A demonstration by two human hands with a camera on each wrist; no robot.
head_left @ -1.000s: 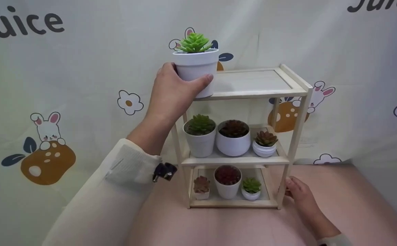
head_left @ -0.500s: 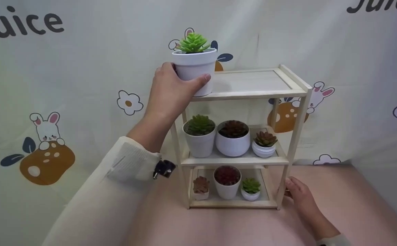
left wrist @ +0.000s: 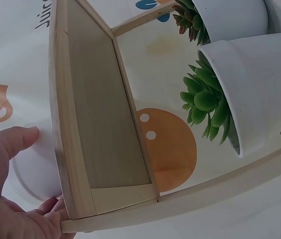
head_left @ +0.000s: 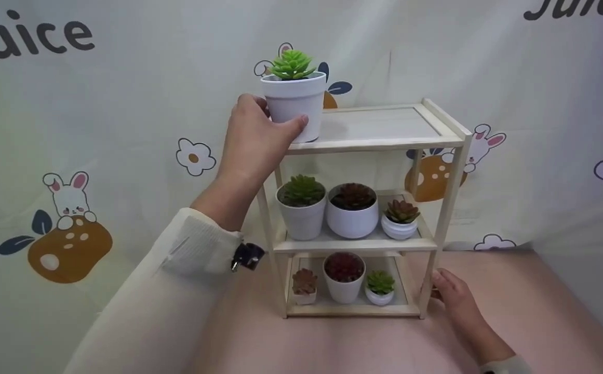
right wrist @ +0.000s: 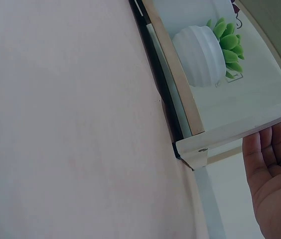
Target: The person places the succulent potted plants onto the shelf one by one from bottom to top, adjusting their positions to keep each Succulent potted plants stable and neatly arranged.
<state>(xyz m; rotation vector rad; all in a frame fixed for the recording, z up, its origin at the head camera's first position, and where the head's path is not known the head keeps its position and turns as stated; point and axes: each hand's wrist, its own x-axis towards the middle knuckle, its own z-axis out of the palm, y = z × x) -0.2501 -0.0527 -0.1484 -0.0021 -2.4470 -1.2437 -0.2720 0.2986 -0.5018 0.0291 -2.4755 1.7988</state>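
In the head view, my left hand (head_left: 257, 137) grips a white pot (head_left: 293, 106) with a bright green succulent (head_left: 292, 65). The pot is upright at the left end of the top shelf (head_left: 384, 124) of a pale wooden plant rack (head_left: 369, 244). Its base looks to be on the shelf; whether it bears fully there is unclear. In the left wrist view, the thumb (left wrist: 18, 138) lies against the pot, which the rack partly hides. My right hand (head_left: 457, 301) holds the rack's right front post low down. The right wrist view shows its fingers (right wrist: 272, 144) against the post, tips hidden.
A large green succulent pot (head_left: 304, 221), a round pot (head_left: 352, 218) and a small pot (head_left: 400, 228) stand on the middle shelf. Below are a pinkish succulent (head_left: 305, 283), a red one (head_left: 344, 280) and a small green one (head_left: 380, 288). A printed curtain (head_left: 140, 104) hangs behind.
The pot in my left hand has shifted slightly back and left on the top shelf, its base now behind the front edge. My right hand stays at the post.
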